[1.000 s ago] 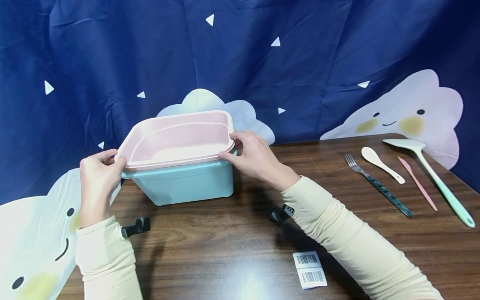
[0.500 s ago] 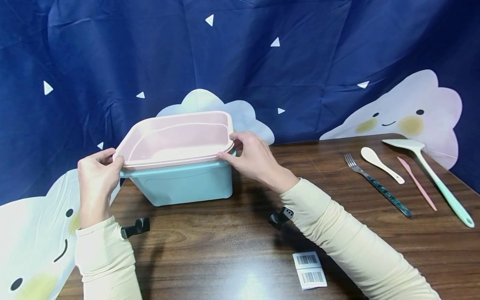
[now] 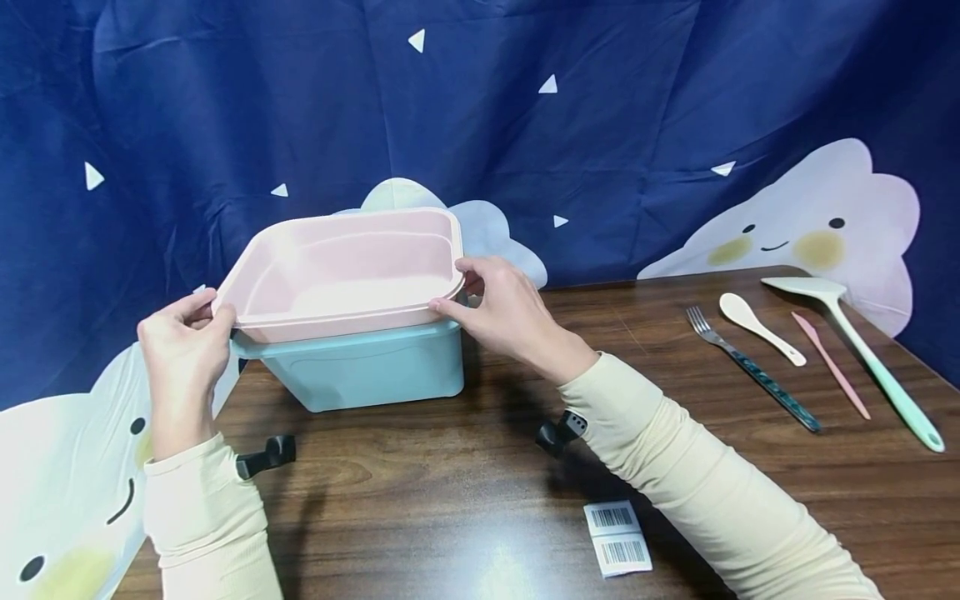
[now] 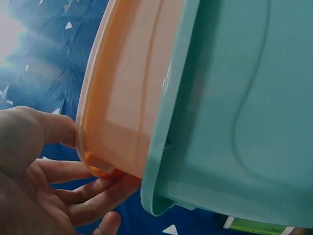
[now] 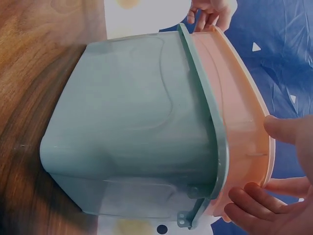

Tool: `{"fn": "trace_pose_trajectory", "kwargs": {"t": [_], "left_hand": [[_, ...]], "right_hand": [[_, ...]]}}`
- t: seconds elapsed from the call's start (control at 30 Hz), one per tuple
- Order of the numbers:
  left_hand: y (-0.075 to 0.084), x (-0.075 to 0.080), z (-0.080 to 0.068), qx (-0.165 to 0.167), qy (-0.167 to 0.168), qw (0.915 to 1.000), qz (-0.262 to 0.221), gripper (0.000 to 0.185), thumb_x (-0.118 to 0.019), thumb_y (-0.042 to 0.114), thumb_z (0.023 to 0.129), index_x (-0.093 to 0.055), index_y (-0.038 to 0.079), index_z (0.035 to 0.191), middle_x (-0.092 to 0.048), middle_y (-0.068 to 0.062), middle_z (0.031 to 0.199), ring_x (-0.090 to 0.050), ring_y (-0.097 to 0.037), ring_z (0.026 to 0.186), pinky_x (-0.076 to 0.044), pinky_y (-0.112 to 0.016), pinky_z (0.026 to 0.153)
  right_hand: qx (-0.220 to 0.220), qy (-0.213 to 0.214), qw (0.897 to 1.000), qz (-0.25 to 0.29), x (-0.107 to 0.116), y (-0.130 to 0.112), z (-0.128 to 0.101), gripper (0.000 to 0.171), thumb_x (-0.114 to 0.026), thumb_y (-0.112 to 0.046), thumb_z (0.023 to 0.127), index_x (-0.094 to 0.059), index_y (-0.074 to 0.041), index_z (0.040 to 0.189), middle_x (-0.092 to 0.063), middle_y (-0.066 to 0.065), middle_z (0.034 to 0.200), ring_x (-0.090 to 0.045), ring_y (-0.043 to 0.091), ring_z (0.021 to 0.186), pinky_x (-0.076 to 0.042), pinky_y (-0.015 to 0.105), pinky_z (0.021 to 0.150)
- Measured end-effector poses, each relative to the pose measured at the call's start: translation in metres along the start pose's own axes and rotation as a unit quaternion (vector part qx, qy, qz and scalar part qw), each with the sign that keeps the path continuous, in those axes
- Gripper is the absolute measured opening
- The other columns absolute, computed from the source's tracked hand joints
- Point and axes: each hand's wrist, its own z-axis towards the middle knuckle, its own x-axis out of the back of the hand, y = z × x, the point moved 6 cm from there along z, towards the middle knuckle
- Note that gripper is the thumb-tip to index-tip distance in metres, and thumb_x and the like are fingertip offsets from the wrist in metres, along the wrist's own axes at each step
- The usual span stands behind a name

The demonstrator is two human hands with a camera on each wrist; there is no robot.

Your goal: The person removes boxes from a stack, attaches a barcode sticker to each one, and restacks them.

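A pink plastic bin [image 3: 375, 250] sits partly inside a light blue bin [image 3: 367, 371] on the wooden table, its rim raised above the blue one. My left hand [image 3: 183, 346] pinches the pink rim at the left front corner, thumb on top. On the other side, my right hand [image 3: 510, 312] grips the same rim at the right front corner. The right wrist view has a strip of pink wall [image 5: 234, 117] standing out beyond the blue rim. Fingers of the left hand [image 4: 24, 147] reach under the pink rim in the left wrist view.
To the right lie a fork [image 3: 757, 375], a white spoon [image 3: 757, 327], a pink knife [image 3: 832, 367] and a white spatula with a green handle [image 3: 877, 358]. A barcode label [image 3: 618, 537] lies near the front. A blue cloud-print curtain [image 3: 487, 108] hangs behind.
Both hands have drawn the pink bin upward, so more of its wall shows above the blue rim. The left hand has also shifted left; the blue bin stays in place.
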Motion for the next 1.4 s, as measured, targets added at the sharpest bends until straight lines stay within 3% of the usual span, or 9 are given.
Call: {"fn": "trace_pose_trajectory", "kwargs": {"t": [0.13, 0.27, 0.47, 0.7, 0.8, 0.93, 1.13, 1.3, 1.4], "left_hand": [[0.005, 0.001, -0.002, -0.018, 0.032, 0.9991, -0.024, 0.041, -0.059, 0.015, 0.09, -0.069, 0.003, 0.128, -0.049, 0.032, 0.067, -0.054, 0.014, 0.067, -0.043, -0.004, 0.066], [0.014, 0.005, -0.008, -0.056, 0.085, 0.9932, -0.056, 0.037, -0.062, 0.013, 0.089, -0.072, 0.003, 0.123, -0.052, 0.032, 0.071, -0.055, 0.014, 0.069, -0.044, -0.005, 0.068], [0.027, 0.013, -0.017, -0.111, 0.157, 0.9743, -0.117, 0.031, -0.066, 0.011, 0.089, -0.075, 0.004, 0.117, -0.057, 0.026, 0.084, -0.058, 0.011, 0.073, -0.046, -0.01, 0.071], [0.043, 0.017, -0.03, -0.137, 0.198, 0.9536, -0.181, 0.029, -0.066, 0.01, 0.089, -0.076, 0.009, 0.116, -0.06, 0.018, 0.089, -0.061, 0.004, 0.08, -0.045, -0.015, 0.071], [0.05, 0.018, -0.037, -0.144, 0.215, 0.9411, -0.218, 0.027, -0.068, 0.008, 0.087, -0.078, 0.01, 0.113, -0.061, 0.013, 0.09, -0.063, 0.001, 0.081, -0.045, -0.015, 0.071], [0.061, 0.019, -0.048, -0.171, 0.224, 0.9278, -0.245, 0.026, -0.071, 0.008, 0.086, -0.078, 0.013, 0.111, -0.062, 0.012, 0.091, -0.064, -0.003, 0.084, -0.047, -0.017, 0.073], [0.077, 0.017, -0.067, -0.184, 0.229, 0.9138, -0.281, 0.028, -0.07, 0.005, 0.086, -0.077, 0.008, 0.113, -0.064, 0.008, 0.093, -0.066, -0.009, 0.09, -0.047, -0.02, 0.077], [0.092, 0.007, -0.082, -0.215, 0.231, 0.8986, -0.305, 0.028, -0.068, 0.001, 0.084, -0.077, 0.003, 0.111, -0.064, 0.009, 0.089, -0.063, -0.01, 0.089, -0.045, -0.02, 0.075], [0.1, -0.004, -0.089, -0.228, 0.226, 0.8959, -0.307, 0.029, -0.067, -0.001, 0.083, -0.077, 0.001, 0.11, -0.064, 0.009, 0.09, -0.062, -0.008, 0.088, -0.045, -0.019, 0.075]], "right_hand": [[0.002, 0.001, 1.0, 0.013, 0.003, 0.0, 0.0, 0.053, -0.08, -0.036, 0.086, -0.066, -0.003, 0.125, -0.07, 0.009, 0.107, -0.069, 0.025, 0.103, -0.053, 0.038, 0.09], [0.016, 0.012, 0.999, 0.027, 0.007, -0.001, 0.0, 0.052, -0.08, -0.033, 0.086, -0.065, -0.002, 0.126, -0.069, 0.009, 0.105, -0.069, 0.022, 0.1, -0.055, 0.037, 0.09], [0.064, 0.055, 0.995, 0.054, 0.018, -0.01, -0.001, 0.055, -0.082, -0.025, 0.085, -0.063, 0.002, 0.129, -0.069, 0.014, 0.111, -0.071, 0.023, 0.099, -0.056, 0.034, 0.092], [0.103, 0.105, 0.984, 0.099, 0.037, -0.017, -0.002, 0.057, -0.082, -0.015, 0.084, -0.059, 0.006, 0.132, -0.063, 0.019, 0.111, -0.069, 0.026, 0.101, -0.057, 0.033, 0.094], [0.111, 0.119, 0.98, 0.119, 0.047, -0.019, -0.004, 0.059, -0.082, -0.011, 0.084, -0.058, 0.006, 0.135, -0.062, 0.02, 0.115, -0.068, 0.027, 0.103, -0.056, 0.032, 0.096], [0.121, 0.139, 0.971, 0.151, 0.06, -0.021, -0.009, 0.061, -0.082, -0.007, 0.083, -0.057, 0.007, 0.136, -0.061, 0.021, 0.121, -0.068, 0.027, 0.105, -0.054, 0.031, 0.099], [0.129, 0.157, 0.961, 0.189, 0.081, -0.02, -0.023, 0.062, -0.082, 0.0, 0.081, -0.057, 0.007, 0.137, -0.061, 0.02, 0.122, -0.067, 0.027, 0.108, -0.052, 0.032, 0.102], [0.114, 0.18, 0.958, 0.194, 0.1, -0.012, -0.035, 0.061, -0.081, 0.004, 0.08, -0.058, 0.005, 0.136, -0.061, 0.019, 0.124, -0.066, 0.019, 0.107, -0.052, 0.03, 0.102], [0.106, 0.202, 0.954, 0.196, 0.112, -0.005, -0.043, 0.06, -0.079, 0.009, 0.079, -0.059, 0.006, 0.135, -0.062, 0.017, 0.124, -0.066, 0.012, 0.105, -0.051, 0.028, 0.102]]}}
